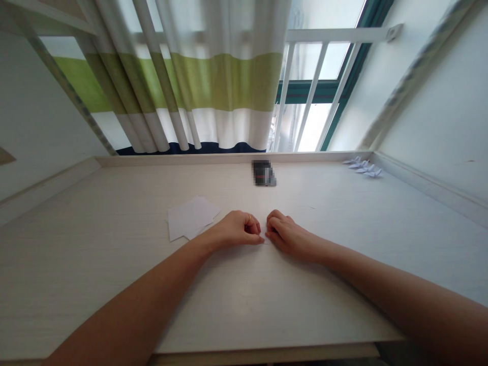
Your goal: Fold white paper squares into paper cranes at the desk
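My left hand [244,229] and my right hand [282,231] meet low over the middle of the white tabletop, fingertips nearly touching. Between them is a small white piece of paper [263,237], mostly covered by the fingers. The left thumb and fingers pinch it from one side; the curled fingers of the right hand press it from the other. Its shape cannot be made out. Just left of my left hand lies a loose stack of white paper sheets [192,216], overlapping at odd angles.
Several small folded white paper pieces [364,166] sit in the far right corner. A dark blurred object [263,173] rests near the back ledge [183,159]. Beyond are a curtain [229,81] and white railing [339,34]. Walls flank the tabletop [244,310].
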Demonstrator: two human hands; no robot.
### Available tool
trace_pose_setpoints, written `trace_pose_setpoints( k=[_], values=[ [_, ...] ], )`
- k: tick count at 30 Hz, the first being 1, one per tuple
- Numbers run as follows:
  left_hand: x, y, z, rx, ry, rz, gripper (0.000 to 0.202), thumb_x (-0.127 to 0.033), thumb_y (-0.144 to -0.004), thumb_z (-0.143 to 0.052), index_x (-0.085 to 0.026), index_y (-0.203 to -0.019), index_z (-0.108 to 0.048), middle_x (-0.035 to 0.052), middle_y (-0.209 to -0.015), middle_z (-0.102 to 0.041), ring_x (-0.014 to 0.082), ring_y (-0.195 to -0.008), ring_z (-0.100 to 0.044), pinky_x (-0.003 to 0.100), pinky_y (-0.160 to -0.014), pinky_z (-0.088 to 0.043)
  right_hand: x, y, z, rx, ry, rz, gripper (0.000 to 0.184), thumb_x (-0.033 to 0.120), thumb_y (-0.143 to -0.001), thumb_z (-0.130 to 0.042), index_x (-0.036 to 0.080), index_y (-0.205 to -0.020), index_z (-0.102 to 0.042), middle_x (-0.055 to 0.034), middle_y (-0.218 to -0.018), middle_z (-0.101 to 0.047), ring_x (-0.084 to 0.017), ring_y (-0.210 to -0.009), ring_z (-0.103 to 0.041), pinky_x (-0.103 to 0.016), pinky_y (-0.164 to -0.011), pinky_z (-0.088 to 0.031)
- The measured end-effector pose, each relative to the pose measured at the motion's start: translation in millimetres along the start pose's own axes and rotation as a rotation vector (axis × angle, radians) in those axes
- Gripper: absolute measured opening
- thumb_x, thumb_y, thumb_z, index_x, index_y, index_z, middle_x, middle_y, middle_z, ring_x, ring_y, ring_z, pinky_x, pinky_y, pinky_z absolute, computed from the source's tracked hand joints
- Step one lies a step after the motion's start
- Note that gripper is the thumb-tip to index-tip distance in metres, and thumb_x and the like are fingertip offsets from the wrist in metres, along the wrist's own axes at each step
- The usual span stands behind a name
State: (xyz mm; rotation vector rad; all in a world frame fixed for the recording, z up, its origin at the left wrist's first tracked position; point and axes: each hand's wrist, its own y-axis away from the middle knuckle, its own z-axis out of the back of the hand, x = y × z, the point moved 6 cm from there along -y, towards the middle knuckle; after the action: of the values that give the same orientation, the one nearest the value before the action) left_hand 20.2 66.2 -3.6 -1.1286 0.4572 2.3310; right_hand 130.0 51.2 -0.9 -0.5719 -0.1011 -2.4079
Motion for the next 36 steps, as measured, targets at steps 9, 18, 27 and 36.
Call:
trace_pose_setpoints(
  k=[9, 18, 27, 36],
  values=[
    [-3, 0, -3.0, -0.054, -0.025, 0.025, 0.019, -0.033, -0.061, -0.059, -0.016, -0.056, -0.051, -0.0021, -0.066, -0.055, 0.0104, -0.058, -0.047, 0.022, -0.054, -0.035, -6, -1, 4, -0.015, -0.124, -0.075, 0.007, 0.014, -0.076, -0.046, 0.017, -0.07, -0.044, -0.0041, -0.084, -0.046, -0.013, -0.07, -0.046, -0.027, -0.067, -0.039],
    [-4, -2, -7.8, -0.107, -0.088, 0.099, 0.016, -0.031, -0.061, -0.059, -0.017, -0.061, -0.051, -0.0044, -0.055, -0.048, 0.0105, -0.054, -0.043, 0.022, -0.048, -0.031, -7, -4, 10, -0.031, -0.185, -0.087, 0.007, 0.01, -0.069, -0.05, 0.016, -0.067, -0.047, -0.0017, -0.077, -0.048, -0.011, -0.065, -0.045, -0.024, -0.061, -0.038],
    [-9, -2, -7.6, -0.113, -0.121, 0.124, 0.008, -0.024, -0.062, -0.058, -0.018, -0.064, -0.054, -0.0054, -0.054, -0.042, 0.0097, -0.053, -0.04, 0.021, -0.049, -0.03, -16, -6, 9, -0.017, -0.259, -0.055, 0.007, 0.009, -0.068, -0.049, 0.016, -0.066, -0.05, -0.0008, -0.073, -0.05, -0.011, -0.064, -0.045, -0.024, -0.06, -0.038],
    [-9, -3, -7.3, -0.119, -0.112, 0.144, 0.005, -0.02, -0.06, -0.057, -0.017, -0.063, -0.054, -0.0054, -0.054, -0.043, 0.0092, -0.053, -0.04, 0.021, -0.05, -0.029, -19, -5, 11, 0.068, -0.391, -0.058, 0.008, 0.017, -0.074, -0.047, 0.014, -0.076, -0.054, -0.0023, -0.077, -0.053, -0.012, -0.07, -0.048, -0.026, -0.066, -0.039]
  ],
)
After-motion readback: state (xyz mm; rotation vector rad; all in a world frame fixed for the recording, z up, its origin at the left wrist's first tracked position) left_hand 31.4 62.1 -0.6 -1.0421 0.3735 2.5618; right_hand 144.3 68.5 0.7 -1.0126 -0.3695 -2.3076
